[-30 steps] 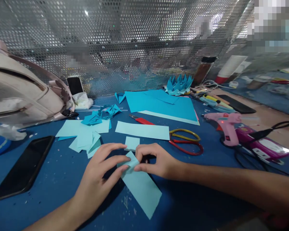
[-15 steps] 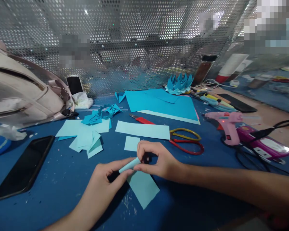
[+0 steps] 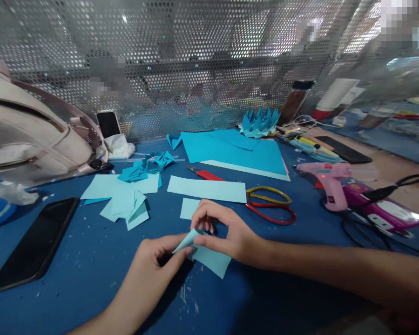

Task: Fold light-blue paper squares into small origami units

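Paper strip (image 3: 209, 257) low over desk (image 3: 91, 260), rolled end pinched by left hand (image 3: 153, 260) and right hand (image 3: 226, 232). Best roll tight, edges aligned, fingertips close to the curl.

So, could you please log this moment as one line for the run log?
left hand: pinches paper strip | right hand: pinches its rolled end | strip: partly rolled, over blue table | scissors: beside right hand
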`<act>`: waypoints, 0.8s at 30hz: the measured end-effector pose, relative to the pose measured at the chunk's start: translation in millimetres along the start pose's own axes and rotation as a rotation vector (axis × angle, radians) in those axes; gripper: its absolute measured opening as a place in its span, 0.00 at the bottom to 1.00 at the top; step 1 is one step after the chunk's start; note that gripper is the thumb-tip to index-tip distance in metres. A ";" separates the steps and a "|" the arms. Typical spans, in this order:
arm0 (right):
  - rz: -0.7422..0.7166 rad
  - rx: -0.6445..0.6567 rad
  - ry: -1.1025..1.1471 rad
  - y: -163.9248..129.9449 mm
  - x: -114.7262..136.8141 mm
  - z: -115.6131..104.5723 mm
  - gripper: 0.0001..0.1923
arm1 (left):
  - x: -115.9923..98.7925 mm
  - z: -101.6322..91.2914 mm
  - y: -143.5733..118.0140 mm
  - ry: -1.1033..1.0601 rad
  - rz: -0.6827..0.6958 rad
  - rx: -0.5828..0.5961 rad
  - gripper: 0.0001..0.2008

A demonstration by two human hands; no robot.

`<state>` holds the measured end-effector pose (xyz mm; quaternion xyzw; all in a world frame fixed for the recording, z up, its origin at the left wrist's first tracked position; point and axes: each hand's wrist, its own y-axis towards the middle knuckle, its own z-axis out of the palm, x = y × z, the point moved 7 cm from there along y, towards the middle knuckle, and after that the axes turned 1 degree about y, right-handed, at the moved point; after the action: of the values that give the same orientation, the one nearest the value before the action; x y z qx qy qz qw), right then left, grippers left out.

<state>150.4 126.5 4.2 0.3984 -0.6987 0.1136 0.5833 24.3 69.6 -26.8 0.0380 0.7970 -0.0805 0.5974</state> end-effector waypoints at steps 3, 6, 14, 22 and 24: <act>0.002 -0.003 -0.012 0.2 -1.2 0.8 0.07 | -0.4 0.5 -0.4 -0.005 0.003 0.004 0.14; 0.035 -0.017 0.004 0.5 -6.5 1.8 0.08 | -0.4 0.8 0.5 -0.034 0.002 0.007 0.14; 0.192 -0.060 0.114 2.1 -22.0 -1.5 0.13 | 4.5 5.1 4.3 -0.221 -0.084 0.060 0.19; 0.205 -0.086 0.183 3.7 -26.1 -3.8 0.16 | 11.8 6.8 8.2 -0.449 -0.136 0.089 0.20; 0.211 -0.091 0.209 4.2 -26.2 -5.0 0.16 | 12.3 4.9 8.6 -0.476 -0.116 0.101 0.19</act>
<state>151.2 143.5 -16.7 0.2820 -0.6764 0.1831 0.6553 26.7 76.8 -40.6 0.0019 0.6297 -0.1612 0.7599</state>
